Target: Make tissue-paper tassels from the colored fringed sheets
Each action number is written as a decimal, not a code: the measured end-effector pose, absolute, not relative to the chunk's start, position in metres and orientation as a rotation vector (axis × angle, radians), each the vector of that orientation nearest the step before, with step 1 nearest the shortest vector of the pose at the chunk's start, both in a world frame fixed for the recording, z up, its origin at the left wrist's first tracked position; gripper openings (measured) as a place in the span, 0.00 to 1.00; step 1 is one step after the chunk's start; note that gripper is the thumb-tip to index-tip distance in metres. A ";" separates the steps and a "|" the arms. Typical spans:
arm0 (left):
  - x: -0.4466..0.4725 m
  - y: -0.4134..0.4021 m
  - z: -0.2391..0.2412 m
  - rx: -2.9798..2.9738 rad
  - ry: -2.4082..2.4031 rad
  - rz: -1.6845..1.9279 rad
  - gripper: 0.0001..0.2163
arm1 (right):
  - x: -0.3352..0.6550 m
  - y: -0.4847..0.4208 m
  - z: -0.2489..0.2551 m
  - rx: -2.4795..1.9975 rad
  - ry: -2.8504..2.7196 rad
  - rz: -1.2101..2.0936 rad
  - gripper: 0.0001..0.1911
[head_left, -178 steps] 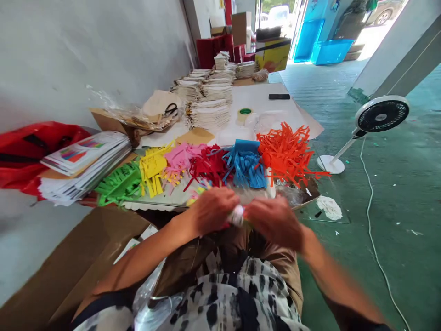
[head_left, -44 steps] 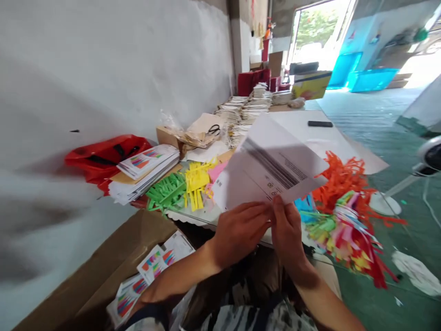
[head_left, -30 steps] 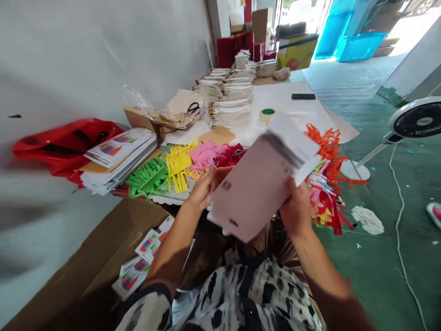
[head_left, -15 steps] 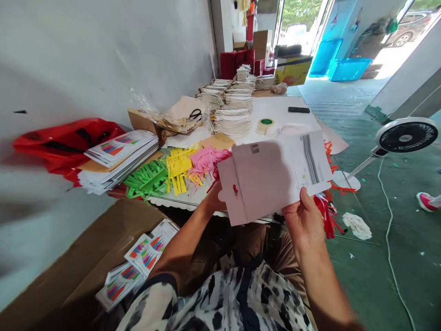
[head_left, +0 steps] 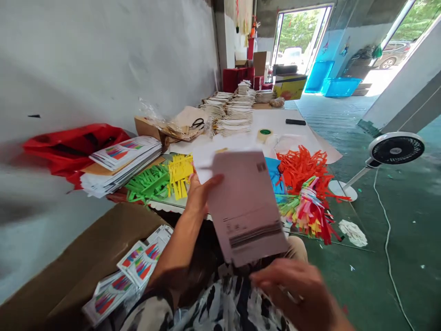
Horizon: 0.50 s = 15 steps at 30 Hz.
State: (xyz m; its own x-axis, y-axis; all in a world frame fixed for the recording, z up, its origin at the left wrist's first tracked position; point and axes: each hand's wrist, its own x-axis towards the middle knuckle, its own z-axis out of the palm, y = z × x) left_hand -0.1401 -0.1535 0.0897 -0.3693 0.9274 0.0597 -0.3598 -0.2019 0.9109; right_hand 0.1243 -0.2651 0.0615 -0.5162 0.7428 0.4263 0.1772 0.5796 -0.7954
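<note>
My left hand point(head_left: 201, 195) grips the left edge of a pale, flat cardboard package point(head_left: 243, 193), its thumb lying over the face. The package is tilted in front of the table edge, its dark printed stripes at the end nearest me. Below its lower right corner is my right hand point(head_left: 296, 289), off the package, blurred, fingers stretched out to the left with nothing visible in them. A bundle of mixed-colour paper streamers point(head_left: 308, 202) lies right of the package, by orange-red streamers point(head_left: 303, 163) and a partly hidden blue pile point(head_left: 274, 174). Yellow point(head_left: 181, 170) and green streamers point(head_left: 148, 179) are on the left.
Stacked printed cards point(head_left: 120, 158) stand by a red bag point(head_left: 76, 142). Below, a cardboard box point(head_left: 79, 243) holds packed cards point(head_left: 138, 262). Tape point(head_left: 264, 133), scissors point(head_left: 197, 123) and paper stacks point(head_left: 234, 110) lie farther back. A fan point(head_left: 396, 149) stands at right.
The package has turned so its striped end points toward me instead of right. My right hand has let go of it and moved down. The mixed-colour bundle now shows more fully.
</note>
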 end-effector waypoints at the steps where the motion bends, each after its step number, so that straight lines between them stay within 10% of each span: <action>1: -0.142 -0.159 0.093 0.827 1.070 1.619 0.30 | 0.134 -0.262 0.069 -0.808 -1.912 0.685 0.15; 7: -0.107 -0.179 0.089 0.959 0.943 1.053 0.22 | 0.147 -0.195 0.085 -0.985 -1.838 -0.221 0.22; 15: -0.070 -0.159 0.071 1.263 0.919 0.996 0.30 | 0.161 -0.194 0.066 -1.157 -1.945 -0.013 0.08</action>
